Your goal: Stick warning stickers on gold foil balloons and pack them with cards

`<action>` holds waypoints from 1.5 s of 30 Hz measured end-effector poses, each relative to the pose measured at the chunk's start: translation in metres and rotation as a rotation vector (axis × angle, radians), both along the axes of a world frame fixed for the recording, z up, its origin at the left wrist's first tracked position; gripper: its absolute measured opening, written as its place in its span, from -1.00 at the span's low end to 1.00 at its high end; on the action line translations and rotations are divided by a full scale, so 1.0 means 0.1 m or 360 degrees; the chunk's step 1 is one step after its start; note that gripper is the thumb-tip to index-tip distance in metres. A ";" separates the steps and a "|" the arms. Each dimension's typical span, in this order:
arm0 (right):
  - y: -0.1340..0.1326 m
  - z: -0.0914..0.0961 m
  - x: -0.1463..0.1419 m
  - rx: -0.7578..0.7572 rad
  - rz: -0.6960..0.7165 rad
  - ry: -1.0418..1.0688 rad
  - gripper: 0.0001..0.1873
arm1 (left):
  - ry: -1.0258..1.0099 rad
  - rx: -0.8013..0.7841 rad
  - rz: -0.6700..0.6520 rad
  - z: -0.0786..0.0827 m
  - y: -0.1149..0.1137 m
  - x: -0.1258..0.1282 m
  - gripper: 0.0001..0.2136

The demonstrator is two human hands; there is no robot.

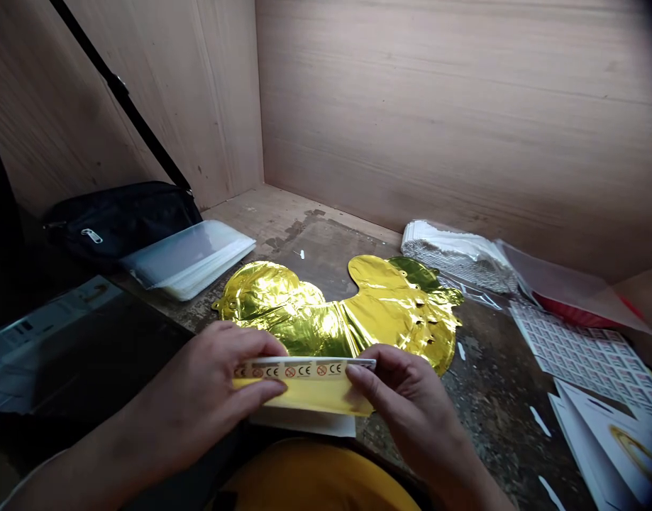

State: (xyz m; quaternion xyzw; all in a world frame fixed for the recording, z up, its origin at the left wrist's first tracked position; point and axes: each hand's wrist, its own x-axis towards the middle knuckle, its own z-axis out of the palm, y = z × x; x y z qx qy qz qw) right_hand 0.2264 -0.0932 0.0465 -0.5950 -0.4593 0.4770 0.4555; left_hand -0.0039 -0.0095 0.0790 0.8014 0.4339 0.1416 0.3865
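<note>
A flat white-and-yellow packet (309, 399), printed with a row of CE marks and warning symbols along its top edge, is stretched level between my hands. My left hand (213, 390) pinches its left end, thumb in front and fingers behind. At the other end, my right hand (405, 397) grips the top corner between thumb and fingers. Below the packet, a white sheet edge (326, 423) shows; whether it belongs to the packet I cannot tell. Just beyond my hands lie shiny gold foil balloons (315, 323), flat and overlapping on the worktop.
At left are a black bag (123, 213), a stack of clear plastic sleeves (198, 255) and a printed packet (54, 333). To the right sit a white bundle (453, 248), a sticker sheet (581, 355) and folded printed cards (613, 440). Wooden panels (453, 106) stand behind.
</note>
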 end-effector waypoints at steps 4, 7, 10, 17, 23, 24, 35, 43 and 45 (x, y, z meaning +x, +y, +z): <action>-0.02 -0.01 0.06 -0.0068 0.0006 0.0115 -0.59 | -0.0484 -0.0890 0.0285 -0.16 -0.03 -0.07 -0.55; -0.04 -0.05 0.06 -0.0066 -0.0029 0.0063 -0.61 | -0.0649 -0.0998 0.0348 -0.26 -0.04 -0.08 -0.63; -0.07 -0.09 0.03 -0.0052 -0.0053 0.0005 -0.61 | -0.0711 -0.0919 0.0371 -0.31 -0.07 -0.06 -0.70; -0.09 -0.09 0.10 -0.0064 0.0081 -0.0157 -0.62 | -0.0614 -0.0684 0.0461 -0.38 -0.13 -0.04 -0.74; -0.06 -0.02 0.13 0.0062 0.0137 -0.0194 -0.54 | -0.0619 -0.0724 0.0417 -0.36 -0.18 0.01 -0.75; -0.04 0.00 0.10 0.0051 0.0173 -0.0279 -0.64 | -0.0626 -0.0744 0.0390 -0.36 -0.19 0.03 -0.76; 0.06 0.05 -0.01 -0.0282 0.0267 -0.0127 -0.76 | -0.0700 -0.1018 0.0348 -0.51 -0.14 0.04 -0.71; -0.01 -0.06 0.21 -0.0362 0.0230 0.0176 -0.76 | -0.0648 -0.0772 0.0419 -0.52 -0.14 0.03 -0.64; -0.05 -0.08 0.23 -0.0330 0.0155 0.0161 -0.77 | -0.0599 -0.0764 0.0405 -0.55 -0.12 0.01 -0.63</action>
